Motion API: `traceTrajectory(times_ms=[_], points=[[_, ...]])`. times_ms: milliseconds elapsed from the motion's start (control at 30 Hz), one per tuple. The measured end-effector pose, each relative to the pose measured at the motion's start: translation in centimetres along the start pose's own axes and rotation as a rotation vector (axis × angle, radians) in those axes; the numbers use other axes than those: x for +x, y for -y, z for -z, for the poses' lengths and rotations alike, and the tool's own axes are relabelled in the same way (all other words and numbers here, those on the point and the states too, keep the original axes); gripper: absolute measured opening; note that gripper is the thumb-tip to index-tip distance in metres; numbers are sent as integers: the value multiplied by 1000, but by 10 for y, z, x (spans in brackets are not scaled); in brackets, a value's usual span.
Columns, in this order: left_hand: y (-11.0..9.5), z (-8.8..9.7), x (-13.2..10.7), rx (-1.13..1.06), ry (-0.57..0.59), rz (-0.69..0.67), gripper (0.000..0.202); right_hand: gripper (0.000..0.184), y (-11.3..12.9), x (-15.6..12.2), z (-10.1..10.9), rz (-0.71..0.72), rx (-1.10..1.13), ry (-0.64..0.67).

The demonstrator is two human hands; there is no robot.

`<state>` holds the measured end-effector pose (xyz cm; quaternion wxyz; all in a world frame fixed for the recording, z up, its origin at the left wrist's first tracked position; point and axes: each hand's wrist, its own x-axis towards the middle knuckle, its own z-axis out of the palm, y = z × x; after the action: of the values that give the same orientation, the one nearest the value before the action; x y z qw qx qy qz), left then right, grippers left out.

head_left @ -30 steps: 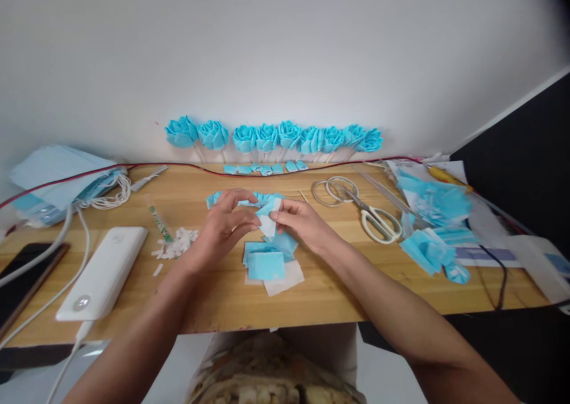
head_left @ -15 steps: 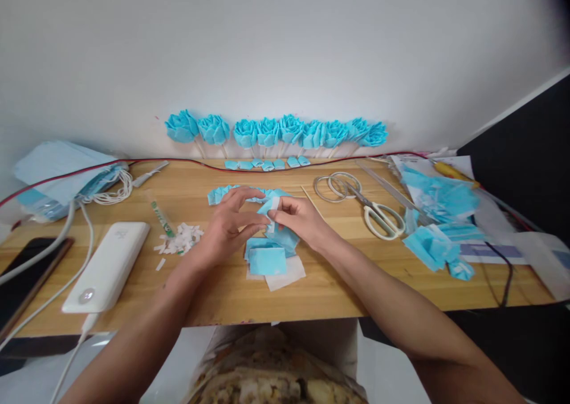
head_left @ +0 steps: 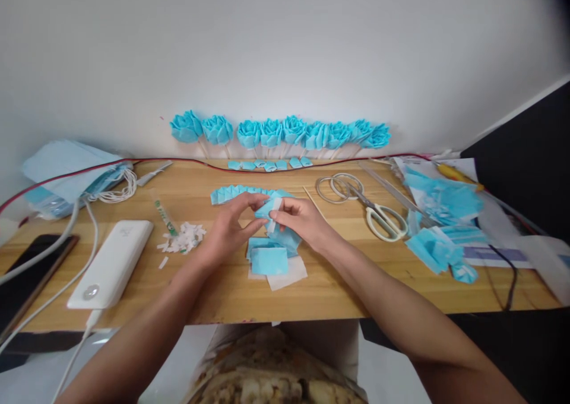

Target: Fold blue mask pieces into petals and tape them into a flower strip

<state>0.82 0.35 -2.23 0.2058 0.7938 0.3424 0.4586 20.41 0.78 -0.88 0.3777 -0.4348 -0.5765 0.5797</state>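
Note:
A small light-blue piece of fabric [head_left: 266, 208] with a white strip along one side is held between both hands over the table. My right hand [head_left: 299, 218] pinches its right side between thumb and finger. With curved fingers, my left hand [head_left: 234, 226] grips its left edge. Below lie cut blue fabric pieces [head_left: 269, 261] on white sheets [head_left: 289, 274]. Just beyond the hands sits a row of folded blue petals [head_left: 231, 193], partly hidden by my left fingers. A thin wooden stick [head_left: 314, 204] lies right of the row.
Several blue fabric roses on sticks [head_left: 271, 132] lean on the wall, with small folded pieces [head_left: 269, 166] before them. Scissors [head_left: 385, 221], rings [head_left: 341, 188] and blue scraps [head_left: 439, 246] lie right. Paper bits [head_left: 189, 237], a power bank [head_left: 111, 264] and stacked masks [head_left: 71, 169] are left.
My left fingers have closed in on the left edge of the fabric piece, where they were spread above it before. The whole view has shifted slightly.

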Motion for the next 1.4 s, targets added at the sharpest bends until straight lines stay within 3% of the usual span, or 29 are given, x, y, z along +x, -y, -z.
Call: traceTrajectory(times_ms=[200, 767, 1000, 1233, 1400], points=[[-5, 0, -1, -37, 27, 127, 38, 25, 1, -1, -1, 1, 0, 1], [-1, -11, -6, -119, -37, 239, 40, 23, 1, -1, -1, 8, -49, 19], [-2, -4, 0, -429, -59, 426, 45, 25, -2, 2, 4, 13, -33, -32], [-11, 2, 5, -300, -8, 549, 34, 27, -3, 2, 7, 27, -80, -30], [-9, -1, 5, -402, -26, 613, 34, 26, -4, 2, 6, 29, -93, -12]])
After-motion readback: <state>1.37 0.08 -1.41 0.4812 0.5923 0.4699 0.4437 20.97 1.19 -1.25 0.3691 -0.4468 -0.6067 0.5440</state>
